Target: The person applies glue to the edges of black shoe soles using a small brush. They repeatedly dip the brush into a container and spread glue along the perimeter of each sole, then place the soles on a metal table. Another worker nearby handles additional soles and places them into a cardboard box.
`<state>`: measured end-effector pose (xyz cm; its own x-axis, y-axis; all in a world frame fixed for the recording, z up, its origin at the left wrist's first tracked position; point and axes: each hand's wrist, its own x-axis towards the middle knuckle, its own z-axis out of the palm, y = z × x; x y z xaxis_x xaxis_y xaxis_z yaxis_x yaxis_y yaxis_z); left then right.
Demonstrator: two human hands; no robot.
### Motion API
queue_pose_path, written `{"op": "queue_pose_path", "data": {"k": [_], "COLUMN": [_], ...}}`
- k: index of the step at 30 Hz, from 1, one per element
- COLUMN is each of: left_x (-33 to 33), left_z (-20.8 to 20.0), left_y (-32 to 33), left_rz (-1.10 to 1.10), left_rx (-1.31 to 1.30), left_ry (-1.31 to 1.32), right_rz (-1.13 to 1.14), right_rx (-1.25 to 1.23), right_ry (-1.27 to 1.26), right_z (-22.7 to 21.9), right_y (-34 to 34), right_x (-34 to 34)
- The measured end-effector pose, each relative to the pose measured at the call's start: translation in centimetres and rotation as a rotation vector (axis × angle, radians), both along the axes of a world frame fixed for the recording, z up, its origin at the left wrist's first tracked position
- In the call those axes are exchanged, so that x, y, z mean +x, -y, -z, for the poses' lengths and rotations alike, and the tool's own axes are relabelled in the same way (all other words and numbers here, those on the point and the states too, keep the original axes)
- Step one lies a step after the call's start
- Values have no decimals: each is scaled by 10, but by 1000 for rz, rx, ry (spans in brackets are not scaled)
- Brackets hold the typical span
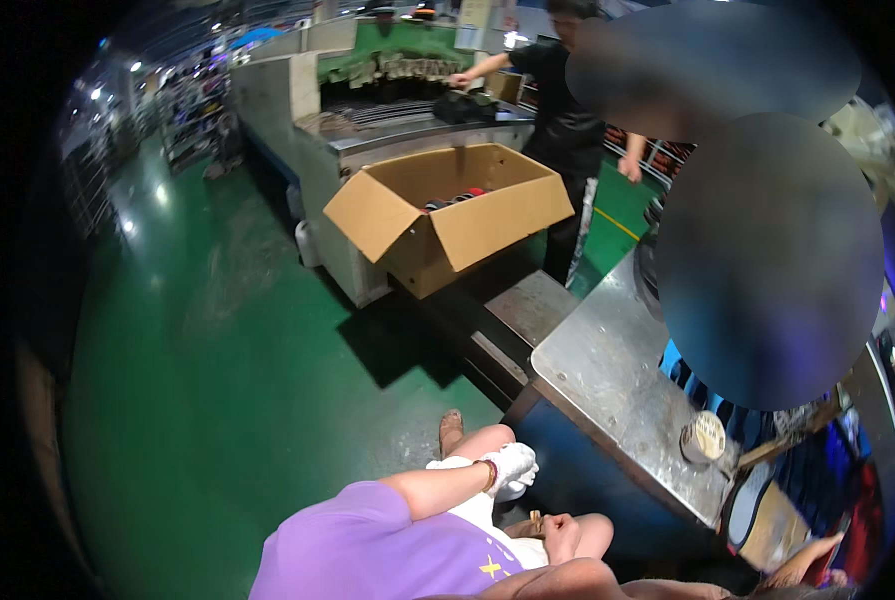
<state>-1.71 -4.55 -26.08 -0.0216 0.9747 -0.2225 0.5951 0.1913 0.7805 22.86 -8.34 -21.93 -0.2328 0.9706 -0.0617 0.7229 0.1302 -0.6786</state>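
Observation:
My left hand [512, 466], in a white glove with a bracelet at the wrist, rests over my lap near my knee. Its fingers look curled, and what they hold, if anything, is hidden. Bare and lower in the lap is my right hand [559, 538], its fingers closed by a small tan piece [535, 521] too small to name. A metal-topped bench [617, 345] stands to the right of my knees, apart from both hands. On it sits a small round tub [702, 437] with pale, smeared contents.
An open cardboard box [502, 222] with dark and red items inside stands ahead, before a large machine [297, 125]. A co-worker [567, 110] in black reaches to dark items at its opening. Green floor [217, 400] spreads left. Another person's hand [807, 562] shows lower right.

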Motion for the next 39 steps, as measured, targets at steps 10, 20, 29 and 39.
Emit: {"op": "queue_pose_path", "data": {"k": [10,20,29,39], "left_x": [-7,-8,14,25], "left_z": [-41,-41,-8,103], "left_y": [20,29,-4,-28], "left_rz": [-326,-426,-123,113], "left_rx": [-110,-120,-342,132], "left_ry": [613,808,753,274], "right_rz": [-43,-103,11,-7], "right_rx": [-14,-26,-73,-54], "right_ry": [-24,-55,-130,-123], "right_z": [8,3,44,43], "right_y": [-19,-14,-23,-19], "right_x": [1,-13,22,18]}}
